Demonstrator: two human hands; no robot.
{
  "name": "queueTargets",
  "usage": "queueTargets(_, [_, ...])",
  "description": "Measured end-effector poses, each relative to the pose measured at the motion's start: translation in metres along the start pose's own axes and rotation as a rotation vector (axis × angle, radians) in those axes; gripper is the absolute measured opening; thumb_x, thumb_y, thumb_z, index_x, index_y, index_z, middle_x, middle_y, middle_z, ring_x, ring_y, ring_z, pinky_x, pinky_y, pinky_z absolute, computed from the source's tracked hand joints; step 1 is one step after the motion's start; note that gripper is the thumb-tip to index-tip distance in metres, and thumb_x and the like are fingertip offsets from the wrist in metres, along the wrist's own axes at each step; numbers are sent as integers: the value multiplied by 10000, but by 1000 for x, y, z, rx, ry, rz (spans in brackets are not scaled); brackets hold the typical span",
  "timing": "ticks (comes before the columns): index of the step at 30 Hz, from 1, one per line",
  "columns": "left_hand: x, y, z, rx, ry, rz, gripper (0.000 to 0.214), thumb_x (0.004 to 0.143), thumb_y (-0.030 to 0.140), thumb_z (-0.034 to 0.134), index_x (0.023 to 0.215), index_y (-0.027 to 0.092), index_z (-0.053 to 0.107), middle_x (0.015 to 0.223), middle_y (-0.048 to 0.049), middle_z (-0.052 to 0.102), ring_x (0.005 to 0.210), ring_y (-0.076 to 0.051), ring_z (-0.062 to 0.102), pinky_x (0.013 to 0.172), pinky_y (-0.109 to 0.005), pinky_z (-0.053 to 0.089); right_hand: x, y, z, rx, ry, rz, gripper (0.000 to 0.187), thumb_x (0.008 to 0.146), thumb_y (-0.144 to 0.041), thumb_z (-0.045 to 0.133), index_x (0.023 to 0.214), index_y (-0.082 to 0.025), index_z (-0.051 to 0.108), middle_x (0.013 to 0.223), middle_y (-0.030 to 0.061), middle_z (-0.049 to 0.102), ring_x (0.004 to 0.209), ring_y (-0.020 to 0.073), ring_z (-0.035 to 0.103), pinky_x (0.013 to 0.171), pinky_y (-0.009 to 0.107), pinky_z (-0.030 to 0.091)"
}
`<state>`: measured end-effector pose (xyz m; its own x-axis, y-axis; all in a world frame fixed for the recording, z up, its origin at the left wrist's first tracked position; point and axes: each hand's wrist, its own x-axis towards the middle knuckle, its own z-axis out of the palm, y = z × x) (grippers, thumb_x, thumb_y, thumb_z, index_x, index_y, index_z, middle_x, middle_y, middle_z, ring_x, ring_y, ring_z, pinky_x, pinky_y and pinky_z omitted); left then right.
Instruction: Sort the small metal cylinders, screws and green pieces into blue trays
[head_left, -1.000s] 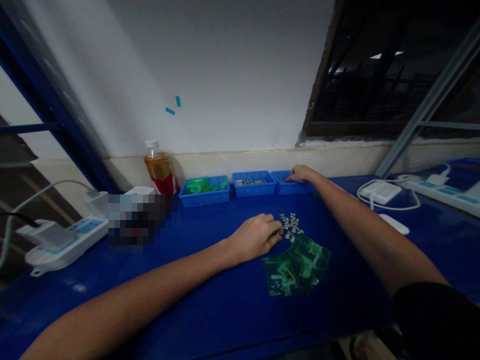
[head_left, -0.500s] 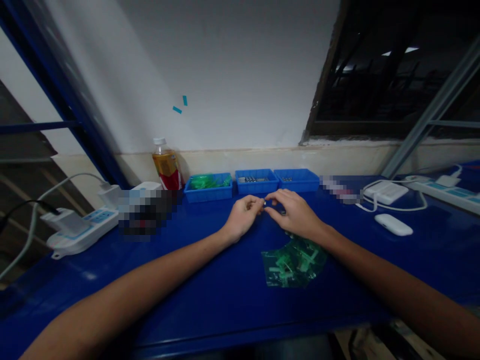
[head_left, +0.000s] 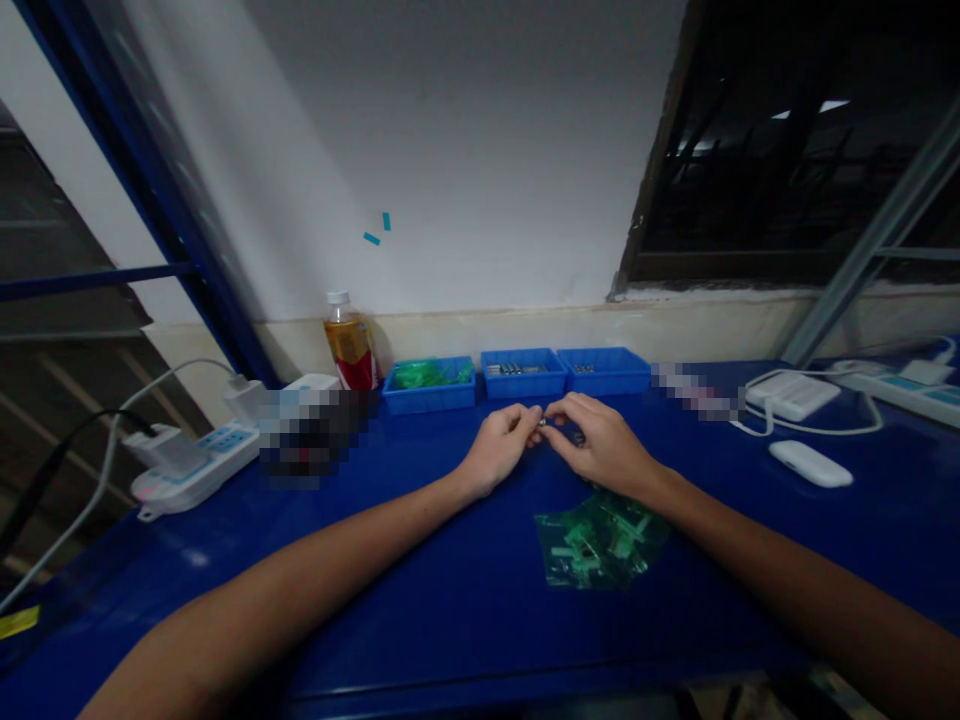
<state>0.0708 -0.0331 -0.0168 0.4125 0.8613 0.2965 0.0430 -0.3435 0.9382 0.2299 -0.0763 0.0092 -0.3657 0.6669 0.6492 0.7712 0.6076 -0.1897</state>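
Above the middle of the bench (head_left: 435, 610), the left hand (head_left: 504, 442) pinched a small metal part (head_left: 541, 424) between thumb and fingers. The right hand (head_left: 604, 445) met it from the other side, thumb and forefinger narrowly apart at the part; whether they gripped it could not be told. More metal bits (head_left: 578, 439) showed partly, under the right hand. Green plastic bags (head_left: 600, 545) lay between the hands and the bench's front edge. Along the far edge stood a left tray (head_left: 429, 401) of green plastic, a middle tray (head_left: 525, 386) and a right tray (head_left: 609, 384) with small metal pieces, and a bottle (head_left: 352, 350) beside the left tray.
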Motion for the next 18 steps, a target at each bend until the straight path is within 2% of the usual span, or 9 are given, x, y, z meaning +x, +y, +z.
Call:
queueTargets(3, [-1, 1, 1, -18, -11, 18, 396, 887, 465, 429, 681, 141, 526, 639, 5, 524, 594, -104, 466, 592, -230, 369, 1, -1, 1, 92, 29, 54, 24, 788, -199, 559, 781, -176, 555, 734, 28, 592, 711, 164, 560, 670, 288, 416])
queueTargets(5, [-2, 2, 1, -53, -1, 43, 281, 900, 376, 423, 790, 144, 539, 679, 5, 532, 614, -102, 479, 604, -224, 380, 3, -1, 1, 170, 57, 138, 48, 781, -212, 556, 746, -178, 560, 694, 18, 595, 663, 150, 560, 633, 272, 413])
queueTargets(7, [-4, 3, 1, -82, 6, 88, 155, 869, 291, 482, 936, 157, 523, 751, 5, 544, 660, -102, 502, 621, -215, 390, 4, -1, 0, 234, 63, 228, 92, 784, -241, 543, 725, -178, 573, 647, 8, 593, 611, 139, 551, 587, 260, 401])
queueTargets(9, [-5, 3, 2, -75, -10, 141, 212, 830, 258, 551, 1015, 167, 502, 813, -3, 549, 714, -108, 520, 640, -212, 398, 5, -1, 0, 279, 52, 299, 145, 792, -279, 526, 714, -175, 589, 614, 3, 588, 573, 134, 534, 554, 255, 389])
queueTargets(14, [-6, 3, 2, -3, -38, 178, 177, 840, 309, 562, 923, 155, 536, 809, -16, 555, 751, -125, 524, 677, -228, 406, 5, -1, -1, 329, 29, 341, 221, 804, -330, 502, 694, -168, 605, 598, 8, 589, 555, 133, 521, 537, 256, 383])
queueTargets(18, [-6, 3, 1, 34, -18, 158, 173, 870, 328, 515, 885, 156, 529, 770, 1, 535, 719, -120, 502, 660, -227, 393, 4, 1, -1, 279, 21, 288, 191, 831, -323, 503, 781, -168, 602, 635, 7, 590, 585, 138, 538, 569, 265, 402])
